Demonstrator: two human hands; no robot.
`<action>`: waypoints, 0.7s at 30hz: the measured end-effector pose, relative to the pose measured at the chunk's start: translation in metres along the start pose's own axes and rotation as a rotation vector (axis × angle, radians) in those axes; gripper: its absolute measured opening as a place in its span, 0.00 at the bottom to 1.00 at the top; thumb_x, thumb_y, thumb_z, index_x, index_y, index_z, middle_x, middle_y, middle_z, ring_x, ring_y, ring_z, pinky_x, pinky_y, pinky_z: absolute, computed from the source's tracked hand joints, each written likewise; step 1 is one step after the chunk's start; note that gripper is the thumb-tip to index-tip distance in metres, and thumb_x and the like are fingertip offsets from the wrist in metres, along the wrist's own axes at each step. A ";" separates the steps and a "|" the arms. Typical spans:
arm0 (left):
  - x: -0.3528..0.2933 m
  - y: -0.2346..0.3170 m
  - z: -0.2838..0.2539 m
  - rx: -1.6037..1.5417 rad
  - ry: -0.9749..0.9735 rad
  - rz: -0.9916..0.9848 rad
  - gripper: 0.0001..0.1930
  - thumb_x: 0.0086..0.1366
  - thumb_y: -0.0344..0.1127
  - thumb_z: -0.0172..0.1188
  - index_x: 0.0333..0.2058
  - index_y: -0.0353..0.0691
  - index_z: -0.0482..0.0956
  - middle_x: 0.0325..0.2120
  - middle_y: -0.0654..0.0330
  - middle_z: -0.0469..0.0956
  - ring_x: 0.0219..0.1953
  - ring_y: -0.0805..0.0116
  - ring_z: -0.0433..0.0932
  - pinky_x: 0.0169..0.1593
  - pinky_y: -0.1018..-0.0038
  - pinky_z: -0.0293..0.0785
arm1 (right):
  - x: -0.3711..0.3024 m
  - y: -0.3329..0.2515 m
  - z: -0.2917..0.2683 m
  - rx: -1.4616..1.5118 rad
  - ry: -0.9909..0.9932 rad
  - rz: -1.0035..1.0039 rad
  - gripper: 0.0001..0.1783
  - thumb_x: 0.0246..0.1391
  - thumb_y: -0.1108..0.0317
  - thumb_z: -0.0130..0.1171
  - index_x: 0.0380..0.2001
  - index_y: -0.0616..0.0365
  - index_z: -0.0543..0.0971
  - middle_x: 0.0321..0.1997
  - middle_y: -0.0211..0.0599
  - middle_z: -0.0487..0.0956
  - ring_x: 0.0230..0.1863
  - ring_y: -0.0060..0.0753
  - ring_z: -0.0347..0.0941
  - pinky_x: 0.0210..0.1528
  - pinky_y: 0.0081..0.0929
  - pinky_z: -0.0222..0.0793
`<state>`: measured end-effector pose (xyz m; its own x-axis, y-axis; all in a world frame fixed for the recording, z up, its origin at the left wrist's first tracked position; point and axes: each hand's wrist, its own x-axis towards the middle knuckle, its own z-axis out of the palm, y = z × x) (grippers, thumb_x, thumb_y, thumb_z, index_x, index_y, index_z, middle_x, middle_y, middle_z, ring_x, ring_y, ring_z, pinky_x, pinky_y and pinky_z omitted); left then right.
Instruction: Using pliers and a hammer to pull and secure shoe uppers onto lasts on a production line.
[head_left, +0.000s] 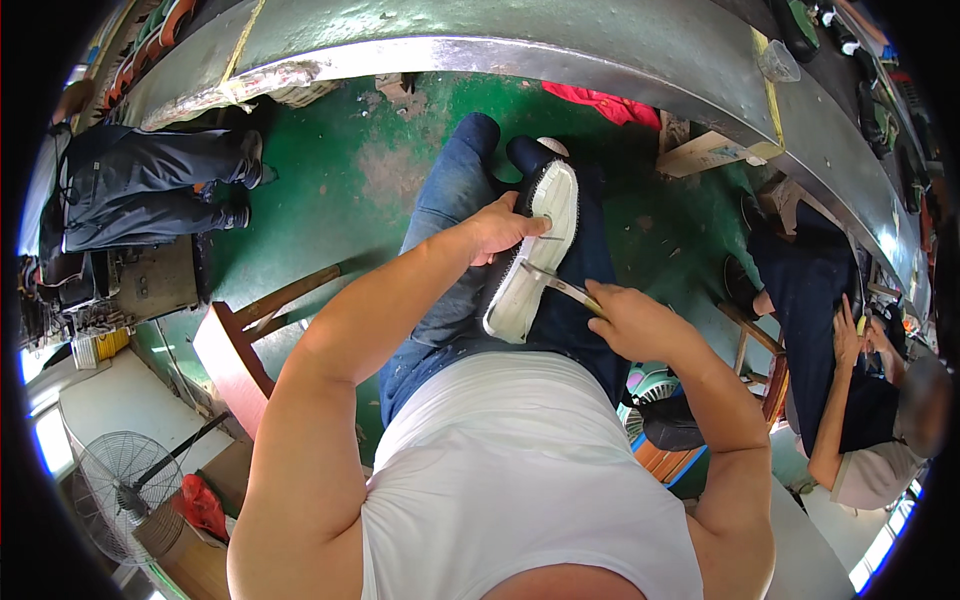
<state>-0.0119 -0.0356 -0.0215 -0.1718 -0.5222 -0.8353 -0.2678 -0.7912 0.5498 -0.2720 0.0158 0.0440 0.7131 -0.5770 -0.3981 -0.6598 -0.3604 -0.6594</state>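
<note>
An unfinished shoe lies bottom up along my thighs, its white underside facing me and a dark upper with a stitched-looking rim showing at the edge. My left hand is closed round the shoe's left side, the thumb pressed on the white underside. Just below that thumb is a thin dark line, too small to name. My right hand grips a slim metal tool with a narrow head, whose tip rests at or just above the middle of the underside. What kind of tool it is I cannot make out.
A long metal-edged bench curves across the far side. A wooden stool stands at left, near a wire fan. A person sits working at right; another person's legs show at left. Red cloth lies under the bench.
</note>
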 end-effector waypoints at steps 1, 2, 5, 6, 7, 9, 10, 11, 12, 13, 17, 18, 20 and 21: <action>0.001 -0.001 0.000 0.002 0.001 -0.003 0.44 0.59 0.54 0.68 0.69 0.49 0.57 0.59 0.59 0.72 0.56 0.65 0.67 0.50 0.61 0.61 | 0.004 -0.015 -0.008 -0.083 -0.010 -0.002 0.26 0.58 0.69 0.57 0.54 0.80 0.69 0.50 0.59 0.77 0.51 0.54 0.76 0.50 0.41 0.76; 0.002 -0.002 0.002 -0.007 -0.006 -0.007 0.45 0.59 0.55 0.68 0.69 0.49 0.56 0.59 0.58 0.72 0.56 0.65 0.67 0.50 0.62 0.61 | 0.007 -0.025 -0.011 -0.081 -0.010 0.001 0.26 0.58 0.69 0.57 0.54 0.80 0.69 0.50 0.59 0.77 0.51 0.54 0.76 0.50 0.41 0.76; -0.001 -0.001 0.004 -0.018 -0.007 -0.011 0.45 0.59 0.54 0.68 0.69 0.49 0.56 0.60 0.58 0.72 0.56 0.65 0.68 0.48 0.64 0.61 | 0.015 -0.046 -0.018 -0.471 -0.040 0.038 0.25 0.57 0.69 0.58 0.53 0.79 0.71 0.45 0.58 0.79 0.47 0.55 0.78 0.47 0.42 0.77; -0.003 -0.001 0.004 -0.021 -0.002 -0.009 0.45 0.59 0.54 0.68 0.69 0.50 0.56 0.60 0.58 0.72 0.56 0.65 0.68 0.47 0.65 0.62 | 0.018 -0.052 -0.021 -0.531 -0.099 0.058 0.24 0.56 0.68 0.59 0.52 0.76 0.72 0.43 0.58 0.80 0.44 0.54 0.79 0.46 0.42 0.77; -0.007 0.001 0.003 -0.024 -0.001 -0.010 0.45 0.59 0.54 0.68 0.69 0.50 0.56 0.60 0.58 0.72 0.56 0.65 0.68 0.47 0.65 0.62 | 0.022 -0.054 -0.024 -0.593 -0.159 0.078 0.23 0.56 0.68 0.59 0.51 0.74 0.74 0.40 0.57 0.80 0.41 0.53 0.80 0.44 0.43 0.77; -0.014 0.004 0.002 -0.009 0.008 -0.021 0.44 0.60 0.53 0.68 0.69 0.48 0.56 0.57 0.59 0.74 0.50 0.67 0.72 0.43 0.68 0.64 | 0.034 -0.046 -0.034 -0.426 -0.237 0.105 0.22 0.56 0.66 0.59 0.51 0.70 0.76 0.38 0.55 0.81 0.39 0.54 0.80 0.44 0.43 0.77; -0.014 0.003 -0.002 -0.013 0.006 -0.020 0.44 0.60 0.53 0.68 0.69 0.48 0.56 0.57 0.59 0.74 0.50 0.67 0.72 0.43 0.68 0.64 | 0.037 -0.042 -0.037 -0.257 -0.310 0.138 0.21 0.57 0.65 0.60 0.50 0.66 0.77 0.37 0.54 0.82 0.37 0.55 0.80 0.43 0.43 0.76; -0.012 -0.001 -0.008 -0.100 -0.069 0.023 0.45 0.59 0.52 0.68 0.69 0.47 0.54 0.58 0.56 0.72 0.54 0.61 0.72 0.45 0.61 0.66 | 0.036 -0.034 -0.028 -0.258 -0.313 0.139 0.21 0.57 0.65 0.60 0.50 0.66 0.77 0.37 0.54 0.82 0.37 0.55 0.80 0.43 0.43 0.76; -0.009 -0.005 -0.014 -0.186 -0.145 0.066 0.46 0.59 0.52 0.68 0.70 0.45 0.53 0.59 0.52 0.71 0.57 0.56 0.71 0.48 0.54 0.68 | 0.035 -0.020 -0.007 -0.025 -0.193 0.120 0.19 0.57 0.64 0.59 0.49 0.63 0.78 0.38 0.53 0.82 0.39 0.55 0.80 0.44 0.44 0.76; 0.006 -0.017 -0.022 -0.159 -0.141 0.056 0.44 0.59 0.54 0.68 0.69 0.47 0.55 0.56 0.54 0.74 0.51 0.60 0.73 0.39 0.62 0.67 | 0.035 -0.005 0.015 0.202 -0.077 0.095 0.18 0.58 0.63 0.59 0.49 0.60 0.79 0.40 0.52 0.82 0.41 0.56 0.79 0.45 0.45 0.75; 0.009 -0.012 -0.016 -0.049 -0.101 0.043 0.47 0.57 0.57 0.68 0.69 0.47 0.55 0.57 0.53 0.72 0.52 0.56 0.73 0.43 0.60 0.68 | 0.019 -0.006 0.025 0.105 0.046 0.058 0.18 0.58 0.64 0.58 0.49 0.63 0.76 0.42 0.54 0.81 0.45 0.59 0.78 0.50 0.46 0.73; 0.008 -0.015 -0.013 -0.046 -0.106 0.034 0.47 0.57 0.57 0.68 0.69 0.47 0.55 0.57 0.53 0.72 0.52 0.56 0.73 0.43 0.60 0.68 | 0.015 -0.011 0.016 0.037 -0.004 0.071 0.18 0.58 0.65 0.58 0.47 0.65 0.75 0.41 0.55 0.80 0.44 0.59 0.78 0.48 0.46 0.74; 0.010 -0.016 -0.009 -0.034 0.010 0.042 0.40 0.61 0.51 0.67 0.66 0.44 0.60 0.53 0.57 0.76 0.46 0.67 0.77 0.38 0.71 0.71 | 0.016 -0.021 0.002 -0.029 -0.046 0.091 0.17 0.58 0.66 0.58 0.46 0.68 0.75 0.40 0.56 0.80 0.42 0.59 0.78 0.47 0.46 0.74; 0.013 -0.019 -0.007 -0.032 0.006 0.040 0.40 0.61 0.51 0.67 0.66 0.44 0.60 0.53 0.57 0.76 0.46 0.67 0.77 0.38 0.71 0.71 | 0.020 -0.029 0.000 -0.159 -0.049 0.082 0.15 0.57 0.67 0.59 0.42 0.69 0.75 0.38 0.56 0.80 0.41 0.58 0.79 0.45 0.46 0.75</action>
<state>-0.0023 -0.0301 -0.0428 -0.1759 -0.5556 -0.8127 -0.2304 -0.7794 0.5827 -0.2386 0.0148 0.0555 0.6633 -0.5746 -0.4795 -0.7428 -0.4272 -0.5155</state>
